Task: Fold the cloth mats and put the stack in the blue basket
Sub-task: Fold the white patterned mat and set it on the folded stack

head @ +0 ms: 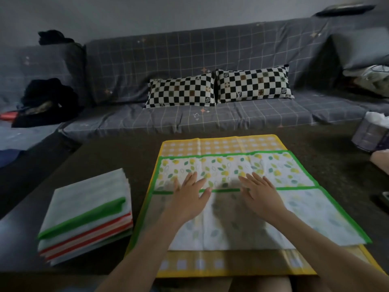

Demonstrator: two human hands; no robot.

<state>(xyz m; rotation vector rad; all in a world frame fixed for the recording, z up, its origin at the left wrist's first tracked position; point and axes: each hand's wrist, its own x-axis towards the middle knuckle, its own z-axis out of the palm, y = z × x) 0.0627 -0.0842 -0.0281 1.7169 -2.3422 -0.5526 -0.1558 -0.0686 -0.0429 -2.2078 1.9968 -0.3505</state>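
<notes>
Dark table (109,157): left hand (189,199), right hand (261,194) flat, grip released, pressing green-bordered mat (299,199) fold.

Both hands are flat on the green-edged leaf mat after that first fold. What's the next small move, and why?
Probably slide both hands outward along the folded edge to flatten it. The left hand and right hand lie open across the folded flap of the green-edged mat, which lies on the yellow checked mat. The folded stack waits on the left.
</notes>
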